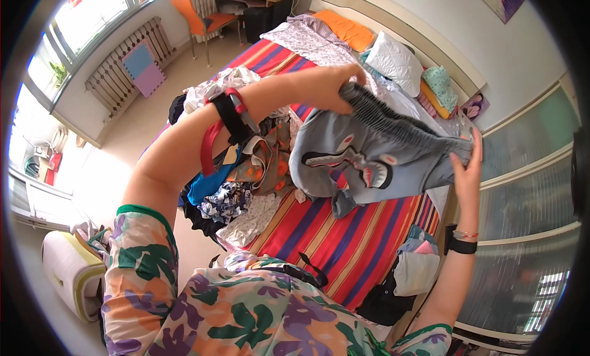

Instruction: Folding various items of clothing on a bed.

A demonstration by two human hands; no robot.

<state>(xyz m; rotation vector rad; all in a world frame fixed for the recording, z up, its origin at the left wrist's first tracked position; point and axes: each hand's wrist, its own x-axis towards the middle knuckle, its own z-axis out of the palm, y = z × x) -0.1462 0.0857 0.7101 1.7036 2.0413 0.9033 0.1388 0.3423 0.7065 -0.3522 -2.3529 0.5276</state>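
Note:
Grey elastic-waist shorts (pixel 318 139) with shark-mouth patches hang stretched above the bed. My left hand (pixel 339 86) grips one end of the dark ribbed waistband, its fingertips partly hidden behind the cloth. At the waistband's other end, my right hand (pixel 466 164) pinches the fabric with the thumb in front. Below the garment lies a red striped bedspread (pixel 332 245). A loose heap of clothes (pixel 272 157) covers the bed's left side, with a floral piece (pixel 226 201) and a pale patterned piece (pixel 253 220) near its front edge.
Folded clothes (pixel 417 268) are stacked at the bed's near right edge. Pillows (pixel 392 56) lie by the headboard (pixel 415 33). A sliding-door wardrobe (pixel 521 217) stands close on the right. To the left are a radiator (pixel 133 61), an orange chair (pixel 198 21) and a white padded item (pixel 69 268).

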